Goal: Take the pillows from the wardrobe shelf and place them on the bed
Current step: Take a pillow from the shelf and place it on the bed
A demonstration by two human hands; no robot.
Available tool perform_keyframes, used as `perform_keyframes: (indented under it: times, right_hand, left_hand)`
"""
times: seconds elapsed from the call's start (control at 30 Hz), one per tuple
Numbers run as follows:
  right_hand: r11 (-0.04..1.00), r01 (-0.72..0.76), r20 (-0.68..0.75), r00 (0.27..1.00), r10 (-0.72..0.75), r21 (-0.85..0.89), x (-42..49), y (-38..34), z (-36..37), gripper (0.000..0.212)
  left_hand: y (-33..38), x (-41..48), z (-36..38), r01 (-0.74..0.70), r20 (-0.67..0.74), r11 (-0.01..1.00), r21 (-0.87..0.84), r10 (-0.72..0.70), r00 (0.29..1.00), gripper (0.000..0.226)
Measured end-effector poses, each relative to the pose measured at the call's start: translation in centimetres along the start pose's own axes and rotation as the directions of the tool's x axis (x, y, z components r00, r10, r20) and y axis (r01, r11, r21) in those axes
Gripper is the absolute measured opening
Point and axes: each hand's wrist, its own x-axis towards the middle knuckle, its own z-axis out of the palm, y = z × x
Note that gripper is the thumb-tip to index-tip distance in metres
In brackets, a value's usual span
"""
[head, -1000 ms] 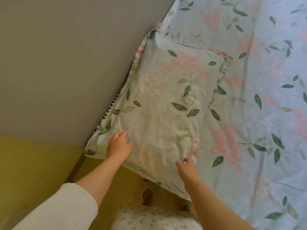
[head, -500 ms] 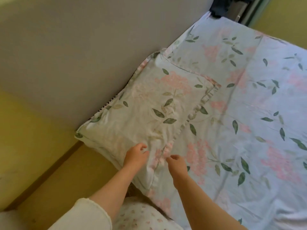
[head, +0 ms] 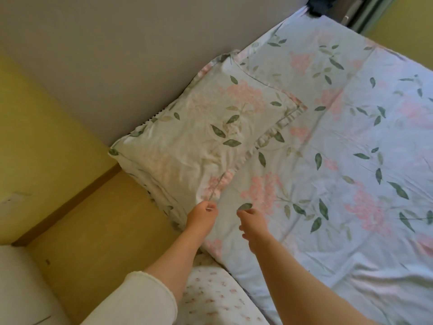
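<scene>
bed (head: pixel 351 141): flowered, runs along the grey wall (head: pixel 117 55) | pillow (head: pixel 206 137): lies flat on bed's near corner, against wall | left hand (head: pixel 202 218): fingers curled at pillow's near edge, grip unclear | right hand (head: pixel 254 221): loosely curled over bed, holding nothing

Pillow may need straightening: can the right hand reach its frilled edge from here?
Probably yes. The right hand hovers beside the pillow, with only flat sheet between them; the left hand sits at the near corner, off that path.
</scene>
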Motion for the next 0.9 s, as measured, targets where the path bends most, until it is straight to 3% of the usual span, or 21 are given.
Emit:
perform_keyframes:
  times: [0.3, 0.6, 0.9]
  right_hand:
    - [1.0, 0.03, 0.02, 0.999, -0.03, 0.007, -1.5, 2.9, -4.4, 0.03]
    - [0.995, 0.102, 0.086, 0.991, -0.101, -0.011, -3.0, 8.6, -10.5, 0.04]
    - [0.971, 0.197, 0.238, 0.958, -0.162, -0.135, -6.6, 12.2, -9.9, 0.018]
  left_hand:
    - [0.6, -4.3, 5.5, 0.007, -0.007, 1.0, 0.026, -0.006, 1.0, 0.026]
    - [-0.2, -10.8, 12.1, 0.012, -0.081, 0.992, -0.124, -0.023, 0.996, 0.014]
    - [-5.1, -16.3, 12.2, 0.017, -0.21, 0.927, -0.373, -0.103, 0.972, 0.012]
